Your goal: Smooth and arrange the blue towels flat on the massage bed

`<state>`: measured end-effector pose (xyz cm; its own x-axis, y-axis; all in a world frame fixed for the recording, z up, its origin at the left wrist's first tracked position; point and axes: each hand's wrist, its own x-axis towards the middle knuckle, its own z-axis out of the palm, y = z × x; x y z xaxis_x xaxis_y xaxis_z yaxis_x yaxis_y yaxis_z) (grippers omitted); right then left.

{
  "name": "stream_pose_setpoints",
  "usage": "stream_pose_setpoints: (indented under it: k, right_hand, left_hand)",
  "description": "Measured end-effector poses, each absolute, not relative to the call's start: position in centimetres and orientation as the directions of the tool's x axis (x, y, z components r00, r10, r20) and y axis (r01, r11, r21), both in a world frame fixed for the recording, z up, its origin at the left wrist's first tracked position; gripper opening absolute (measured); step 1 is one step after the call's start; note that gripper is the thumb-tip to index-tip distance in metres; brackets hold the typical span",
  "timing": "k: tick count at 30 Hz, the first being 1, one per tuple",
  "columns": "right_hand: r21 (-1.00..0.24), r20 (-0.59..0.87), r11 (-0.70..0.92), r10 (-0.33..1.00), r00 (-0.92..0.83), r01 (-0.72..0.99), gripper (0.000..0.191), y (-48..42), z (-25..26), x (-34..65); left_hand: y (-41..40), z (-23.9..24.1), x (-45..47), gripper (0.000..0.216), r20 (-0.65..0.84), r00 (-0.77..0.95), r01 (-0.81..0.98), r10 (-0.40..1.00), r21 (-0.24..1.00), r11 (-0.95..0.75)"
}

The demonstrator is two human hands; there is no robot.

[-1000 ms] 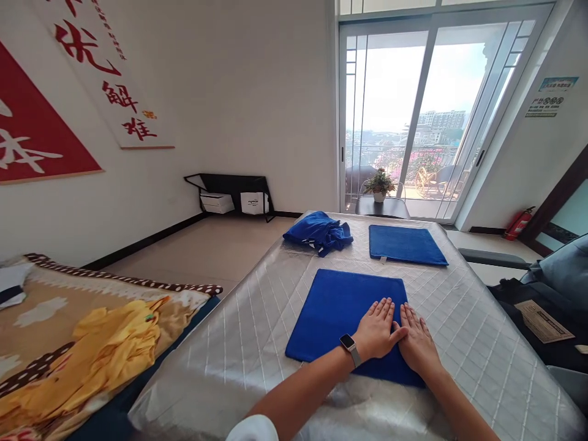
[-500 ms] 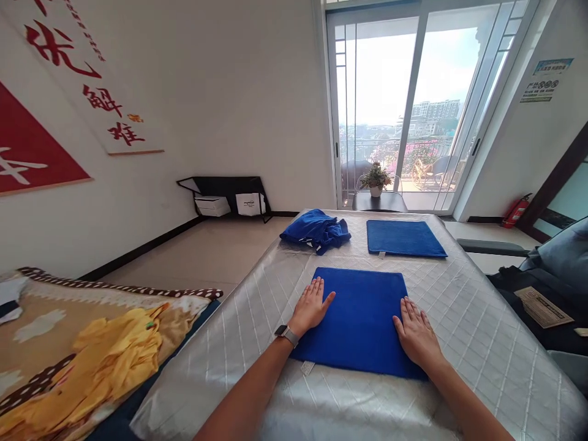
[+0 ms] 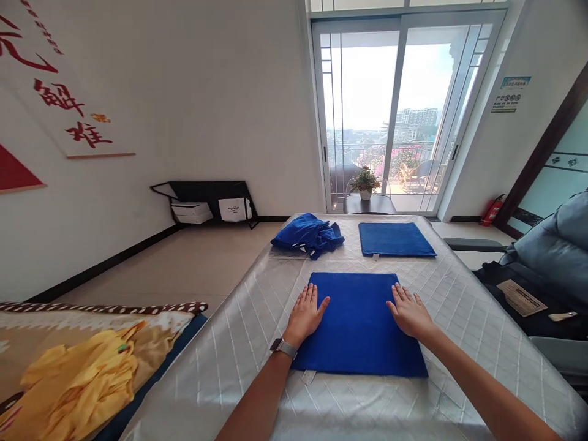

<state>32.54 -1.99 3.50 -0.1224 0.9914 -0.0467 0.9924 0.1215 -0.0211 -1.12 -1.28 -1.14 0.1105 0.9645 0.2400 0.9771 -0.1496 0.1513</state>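
A flat blue cloth (image 3: pixel 356 331), roughly square with a small white tag at its near left corner, lies on the silver quilted surface (image 3: pixel 239 343). My left hand (image 3: pixel 307 312) rests flat on its left edge, fingers stretched out and thumb apart. On the opposite edge lies my right hand (image 3: pixel 410 312), palm down with the fingers extended. Neither hand grips anything. Beyond, to the right, is a second flat blue cloth (image 3: pixel 395 239), also tagged. A crumpled pile of blue cloth (image 3: pixel 309 235) sits at the far left.
A bed with a patterned blanket and a rumpled yellow garment (image 3: pixel 87 373) is at my left. On the right stands a grey-blue chair (image 3: pixel 555 245) with a black bag. A potted plant (image 3: pixel 365 182) stands on a chair by the glass door. A fire extinguisher (image 3: pixel 491 210) is farther right.
My right hand has slid slightly up and left along the cloth's right edge. My left hand stays on the left edge. The head view has turned slightly to the right.
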Motion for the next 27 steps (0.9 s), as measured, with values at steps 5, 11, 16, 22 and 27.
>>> stream_pose_setpoints:
  k: [5, 11, 16, 22, 27]
  right_hand:
    - [-0.075, -0.014, 0.078, 0.997, -0.080, 0.994, 0.068, 2.4, 3.5, 32.3]
    - [-0.110, 0.013, 0.072, 0.997, -0.071, 0.991, 0.068, 3.9, 0.9, 33.2]
    - [-0.104, 0.022, 0.082, 0.997, -0.080, 0.991, 0.069, 4.0, 0.6, 33.3]
    - [-0.106, 0.048, 0.103, 0.994, -0.099, 0.989, 0.068, 4.1, 0.2, 33.5]
    - [-0.077, 0.063, 0.133, 0.990, -0.128, 0.988, 0.064, 3.9, 0.2, 33.8]
  left_hand:
    - [-1.5, -0.9, -1.4, 0.084, 0.238, 0.093, 0.980, 0.967, 0.150, -0.131]
    - [-1.2, -1.2, -2.2, 0.082, 0.247, 0.107, 0.977, 0.963, 0.156, -0.148]
    - [-2.7, 2.9, -0.1, 0.065, 0.412, 0.164, 0.956, 0.897, 0.158, -0.247]
    - [-5.6, 8.7, 9.3, 0.047, 0.402, 0.618, 0.685, 0.676, 0.146, -0.714]
    - [-0.5, 6.4, 17.2, 0.037, 0.406, 0.611, 0.649, 0.679, 0.234, -0.724]
